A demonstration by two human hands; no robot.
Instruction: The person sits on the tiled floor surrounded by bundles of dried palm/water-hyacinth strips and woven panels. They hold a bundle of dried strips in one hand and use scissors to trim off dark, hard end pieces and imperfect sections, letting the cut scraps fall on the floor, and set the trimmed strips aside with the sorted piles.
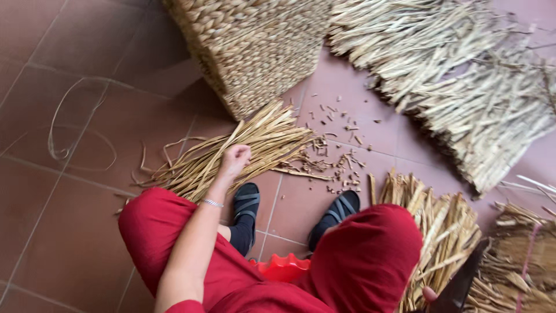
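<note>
Dry, straw-coloured reed strips (pixel 231 153) lie in a loose bundle on the reddish-brown tiled floor (pixel 69 243), fanned out from a tight end near the woven basket (pixel 255 46) toward the left, where a few thin curled strands trail off. The strips are flat, long and pale tan, some creased or split along their length. The left hand (pixel 236 157) is stretched forward and down and is closed around a few strips near the middle of the bundle, the fingers curled over them; a thin bracelet (pixel 212 203) is worn at the wrist. The right hand (pixel 430 294) is seen only as a fingertip at the bottom edge of the view, beside a dark flat blade-like thing (pixel 460 281), and whether it is clamped on that thing cannot be told. The two hands are held well apart, one on each side of the knees, which are covered by red trousers (pixel 365 255). Black sandals (pixel 248 203) are worn on both feet, and a red plastic stool (pixel 284 268) shows between the legs. Small cut scraps (pixel 339 165) are scattered on the tiles in front of the feet. A second bundle of strips (pixel 440 232) lies to the right, and a large heap (pixel 463 75) is spread across the upper right corner of the floor.
</note>
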